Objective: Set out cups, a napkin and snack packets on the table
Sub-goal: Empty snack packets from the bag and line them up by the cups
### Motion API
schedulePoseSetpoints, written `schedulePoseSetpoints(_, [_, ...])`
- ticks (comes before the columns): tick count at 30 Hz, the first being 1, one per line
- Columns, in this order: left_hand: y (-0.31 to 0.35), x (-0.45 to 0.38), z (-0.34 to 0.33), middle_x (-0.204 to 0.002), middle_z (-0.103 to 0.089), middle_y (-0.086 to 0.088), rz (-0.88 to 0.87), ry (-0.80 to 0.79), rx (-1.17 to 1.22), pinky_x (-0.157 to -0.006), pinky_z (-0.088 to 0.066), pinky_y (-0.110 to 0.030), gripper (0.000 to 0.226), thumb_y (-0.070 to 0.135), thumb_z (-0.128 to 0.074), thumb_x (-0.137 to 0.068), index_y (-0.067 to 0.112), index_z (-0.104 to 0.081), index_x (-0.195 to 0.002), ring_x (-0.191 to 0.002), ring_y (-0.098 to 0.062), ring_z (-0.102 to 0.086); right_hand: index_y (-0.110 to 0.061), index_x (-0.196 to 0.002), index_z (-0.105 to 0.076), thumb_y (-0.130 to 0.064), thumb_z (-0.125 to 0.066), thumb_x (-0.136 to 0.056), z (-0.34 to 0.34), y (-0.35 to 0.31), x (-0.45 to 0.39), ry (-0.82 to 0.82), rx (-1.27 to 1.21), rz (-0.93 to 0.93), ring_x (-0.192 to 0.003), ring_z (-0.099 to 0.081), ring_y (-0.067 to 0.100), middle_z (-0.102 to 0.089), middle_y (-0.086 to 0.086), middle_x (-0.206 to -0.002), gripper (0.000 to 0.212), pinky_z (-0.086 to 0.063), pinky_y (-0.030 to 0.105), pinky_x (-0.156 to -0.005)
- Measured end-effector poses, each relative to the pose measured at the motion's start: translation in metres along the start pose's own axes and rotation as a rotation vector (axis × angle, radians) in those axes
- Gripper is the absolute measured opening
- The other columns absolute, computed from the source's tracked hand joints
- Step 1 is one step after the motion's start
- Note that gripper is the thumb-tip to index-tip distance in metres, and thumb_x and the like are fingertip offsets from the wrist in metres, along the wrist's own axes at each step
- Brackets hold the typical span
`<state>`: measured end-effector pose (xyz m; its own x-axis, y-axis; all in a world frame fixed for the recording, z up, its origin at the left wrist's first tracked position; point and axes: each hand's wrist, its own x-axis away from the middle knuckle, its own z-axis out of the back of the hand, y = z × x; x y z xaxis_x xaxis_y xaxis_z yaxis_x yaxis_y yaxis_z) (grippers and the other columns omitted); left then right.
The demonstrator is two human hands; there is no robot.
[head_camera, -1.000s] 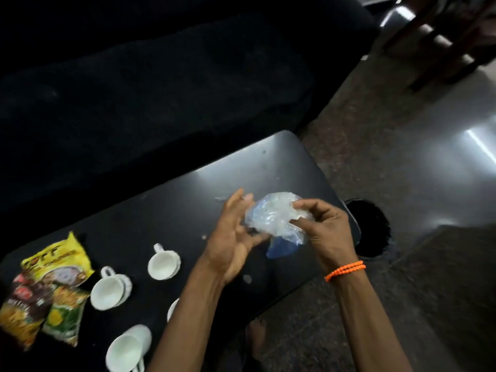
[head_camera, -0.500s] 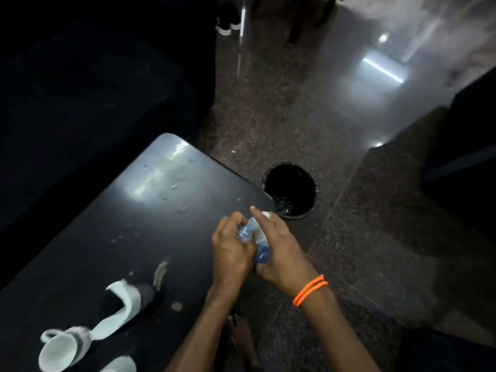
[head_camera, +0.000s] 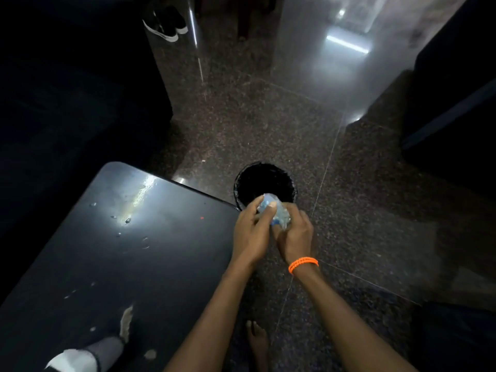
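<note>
A crumpled clear and blue plastic wrapper is squeezed between both my hands, just past the table's right edge and near the rim of a black bin on the floor. My left hand wraps it from the left, my right hand, with an orange bracelet at the wrist, from the right. The black table fills the lower left. A white napkin lies at its near edge, partly cut off. Cups and snack packets are out of view.
Dark sofas stand at the left and at the right. The speckled stone floor is shiny with light reflections. A pair of shoes sits at the top. My bare foot is beside the table. Small crumbs and drops dot the tabletop.
The wrapper has been crushed from a loose bag into a small wad. My hands carried it right, off the table toward the bin. The view swung right, so cups and packets left the frame.
</note>
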<state>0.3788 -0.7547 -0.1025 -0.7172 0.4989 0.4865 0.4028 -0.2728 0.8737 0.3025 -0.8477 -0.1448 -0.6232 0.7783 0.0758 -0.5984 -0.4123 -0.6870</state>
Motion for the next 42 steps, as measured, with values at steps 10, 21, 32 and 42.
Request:
schedulePoseSetpoints(10, [-0.009,-0.113,-0.029,-0.152,-0.057,-0.016,0.196,-0.041,-0.114,-0.119,-0.041,-0.046,0.066,0.064,-0.035,-0.101,0.02,-0.056,-0.145,-0.137,-0.034,-0.055,-0.021,-0.143,-0.053,-0.01,-0.068,-0.086,-0.025,0.029,-0.076,-0.068,0.177,-0.059,-0.102,-0.063,0.043,-0.055,0.02,-0.124,0.06,-0.051,0.04,-0.082])
schedulePoseSetpoints(21, [-0.016,-0.101,-0.029,-0.155,-0.053,-0.015,0.264,0.071,-0.003,-0.122,-0.036,-0.048,0.068,0.058,-0.036,-0.103,0.011,-0.052,-0.15,-0.142,-0.029,-0.051,-0.007,-0.14,-0.05,-0.019,-0.071,-0.09,-0.042,0.021,-0.063,-0.174,0.158,-0.128,-0.118,-0.059,0.045,-0.057,0.025,-0.132,0.056,-0.05,0.045,-0.091])
schedulePoseSetpoints(32, [0.069,0.002,0.075,-0.138,-0.066,-0.018,0.111,0.313,0.159,-0.112,-0.044,-0.039,0.05,0.044,-0.04,-0.108,0.007,-0.065,-0.131,-0.129,-0.032,-0.06,-0.003,-0.13,-0.064,-0.002,-0.064,-0.09,-0.057,-0.126,0.0,-0.107,-0.212,-0.119,-0.101,-0.067,0.032,-0.07,0.024,-0.117,0.04,-0.051,0.035,-0.091])
schedulePoseSetpoints(42, [0.092,0.175,0.341,-0.081,-0.059,-0.016,0.034,0.638,0.532,-0.076,-0.053,-0.047,0.024,0.031,-0.056,-0.1,0.01,-0.059,-0.088,-0.076,-0.03,-0.059,-0.011,-0.124,-0.065,-0.014,-0.068,-0.093,-0.143,-0.308,0.19,-0.376,-0.496,-0.026,-0.064,-0.071,0.013,-0.075,0.014,-0.093,0.031,-0.065,0.036,-0.067])
